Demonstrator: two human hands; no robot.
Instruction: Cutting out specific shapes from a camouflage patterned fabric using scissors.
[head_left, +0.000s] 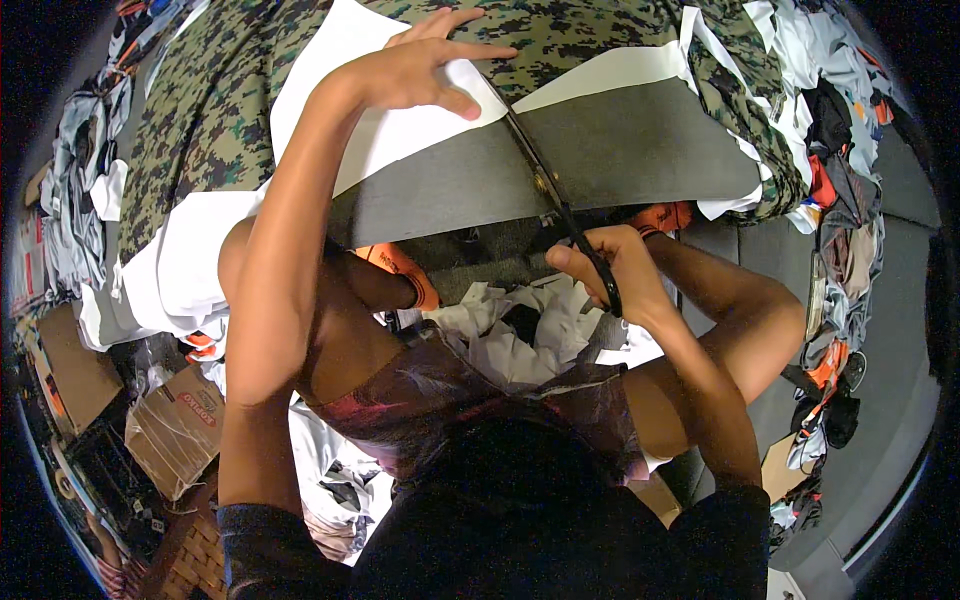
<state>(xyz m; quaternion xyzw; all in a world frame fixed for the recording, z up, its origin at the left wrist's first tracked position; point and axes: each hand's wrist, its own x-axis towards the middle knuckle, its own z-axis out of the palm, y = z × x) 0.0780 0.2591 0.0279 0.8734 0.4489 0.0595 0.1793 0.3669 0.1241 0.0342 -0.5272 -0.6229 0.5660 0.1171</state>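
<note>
Head view | left hand (pixel 415 75) spread over white sheet (pixel 400 136) | right hand (pixel 627 270) gripping black scissors (pixel 543 178) | camouflage cloth (pixel 215 115) beside sheet

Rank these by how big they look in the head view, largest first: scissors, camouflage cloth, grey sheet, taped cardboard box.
1. Camouflage cloth
2. Grey sheet
3. Unsure order: scissors and taped cardboard box; the scissors look longer, the box broader.
</note>
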